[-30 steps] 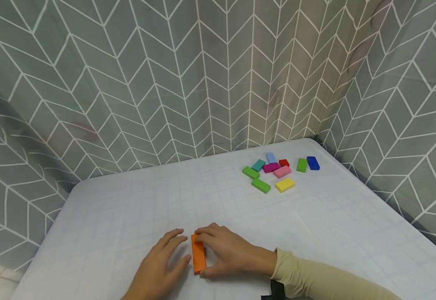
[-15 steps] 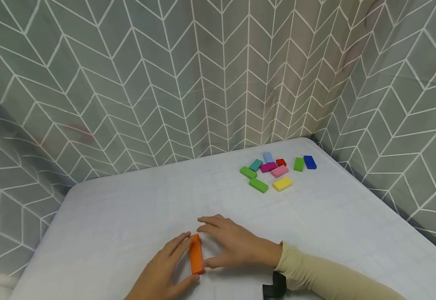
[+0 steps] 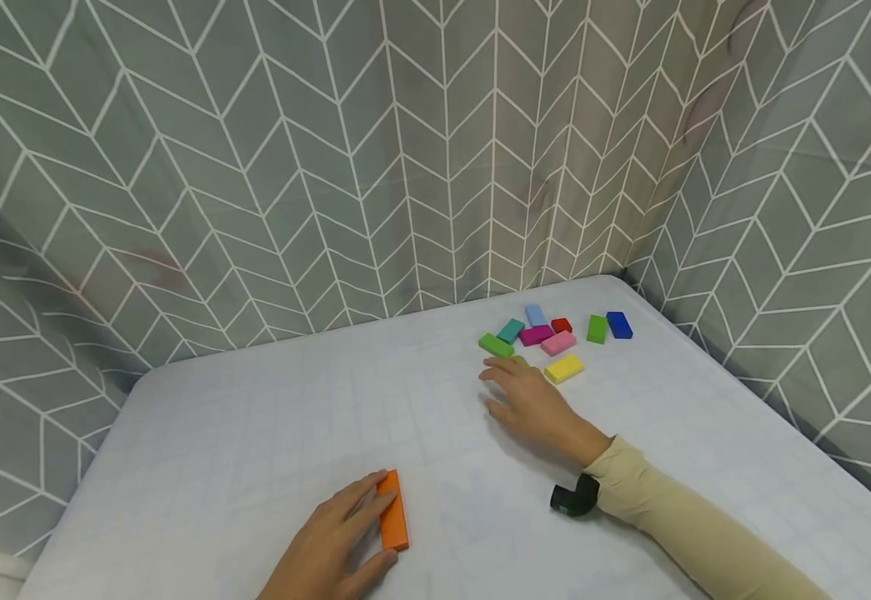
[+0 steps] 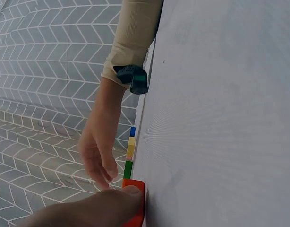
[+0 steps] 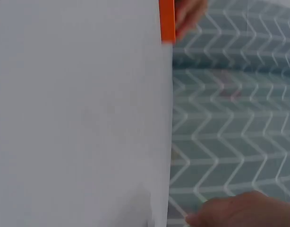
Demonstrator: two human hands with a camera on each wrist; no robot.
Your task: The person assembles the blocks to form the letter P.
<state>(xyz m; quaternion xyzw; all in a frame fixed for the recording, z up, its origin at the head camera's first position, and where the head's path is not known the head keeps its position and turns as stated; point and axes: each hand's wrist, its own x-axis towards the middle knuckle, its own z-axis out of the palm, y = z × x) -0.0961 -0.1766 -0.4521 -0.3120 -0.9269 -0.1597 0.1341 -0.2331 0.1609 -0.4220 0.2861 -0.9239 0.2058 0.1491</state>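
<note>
From the head view, the orange block [image 3: 393,521] is seen flat near the table's [image 3: 255,433] front edge, touched along its left side by the straight fingers of the left hand [image 3: 333,550], whose wrist is cut off. The right hand [image 3: 528,400], fingers relaxed and holding nothing, partly hides a green block [image 3: 521,361] beside the pile [image 3: 555,337].

From the left wrist, only the orange block's end [image 4: 135,201] is seen under a fingertip.

From the right wrist, the picture is blurred; only an orange strip [image 5: 167,21] can be made out.

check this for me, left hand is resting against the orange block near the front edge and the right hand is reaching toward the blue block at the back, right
Not quite. In the head view the right hand reaches over a green block, not the blue block, which lies apart at the far right. The left hand does rest against the orange block.
</note>
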